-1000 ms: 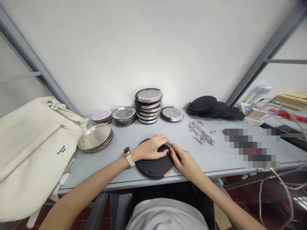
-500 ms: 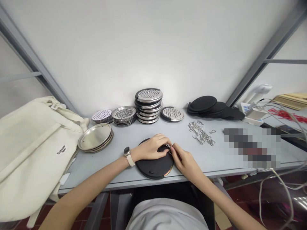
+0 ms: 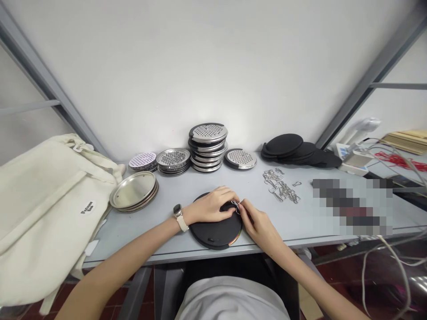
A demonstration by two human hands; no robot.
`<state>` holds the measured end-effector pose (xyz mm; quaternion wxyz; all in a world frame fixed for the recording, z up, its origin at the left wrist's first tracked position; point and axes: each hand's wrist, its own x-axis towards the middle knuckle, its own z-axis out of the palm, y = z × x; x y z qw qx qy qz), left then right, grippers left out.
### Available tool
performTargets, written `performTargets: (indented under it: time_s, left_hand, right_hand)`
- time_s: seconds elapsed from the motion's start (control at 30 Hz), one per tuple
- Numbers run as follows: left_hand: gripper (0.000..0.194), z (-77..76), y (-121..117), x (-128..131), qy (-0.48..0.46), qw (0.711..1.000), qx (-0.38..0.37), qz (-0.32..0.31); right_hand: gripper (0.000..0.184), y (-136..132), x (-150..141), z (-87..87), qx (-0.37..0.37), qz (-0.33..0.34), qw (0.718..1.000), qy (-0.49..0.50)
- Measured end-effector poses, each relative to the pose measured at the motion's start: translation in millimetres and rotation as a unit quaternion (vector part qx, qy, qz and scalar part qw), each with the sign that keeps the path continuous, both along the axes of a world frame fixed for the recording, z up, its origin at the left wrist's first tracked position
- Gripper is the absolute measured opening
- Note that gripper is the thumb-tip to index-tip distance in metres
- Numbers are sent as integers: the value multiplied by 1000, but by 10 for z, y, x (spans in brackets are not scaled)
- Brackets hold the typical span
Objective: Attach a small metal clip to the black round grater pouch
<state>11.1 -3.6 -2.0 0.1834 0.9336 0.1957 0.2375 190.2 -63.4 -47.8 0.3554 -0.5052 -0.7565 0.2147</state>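
A black round disc [image 3: 215, 233] lies flat at the table's front edge, with a shiny strip showing on its lower right rim. Across its top rests my left hand [image 3: 213, 205], wearing a watch, its thumb and fingers curled closed at the disc's upper right part. My right hand [image 3: 255, 220] pinches a small metal clip with a ring [image 3: 237, 209] against that same edge. The fingertips of both hands nearly meet there, and they hide how the clip sits on the disc. To the right lies a loose pile of similar metal clips [image 3: 283, 190].
Along the wall stand a tall stack of perforated metal discs [image 3: 209, 132], lower grater-like stacks [image 3: 173, 158] and a single disc [image 3: 240, 159]. Plain metal lids [image 3: 133, 190] lie left, beside a cream bag [image 3: 50, 209]. Black round pads [image 3: 283, 144] and cables [image 3: 402, 284] are on the right.
The ring at my right fingertips shows slightly more as the clip shifts a little. My left hand and the disc hold their place; the view moves very slightly.
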Motion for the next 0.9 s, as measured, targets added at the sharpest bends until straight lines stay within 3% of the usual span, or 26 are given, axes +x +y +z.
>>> performTargets:
  time_s: [0.33, 0.7, 0.9]
  left_hand:
    - [16, -11, 6, 2, -2, 1000, 3, -2]
    - [22, -11, 0, -1, -7, 1000, 8, 27]
    - [15, -11, -2, -4, 9, 998, 20, 52]
  right_hand:
    - [17, 2, 6, -1, 5, -10, 1000, -2]
    - [18, -18, 0, 46, 11, 0, 1000, -24]
    - [19, -18, -5, 62, 11, 3, 999, -36]
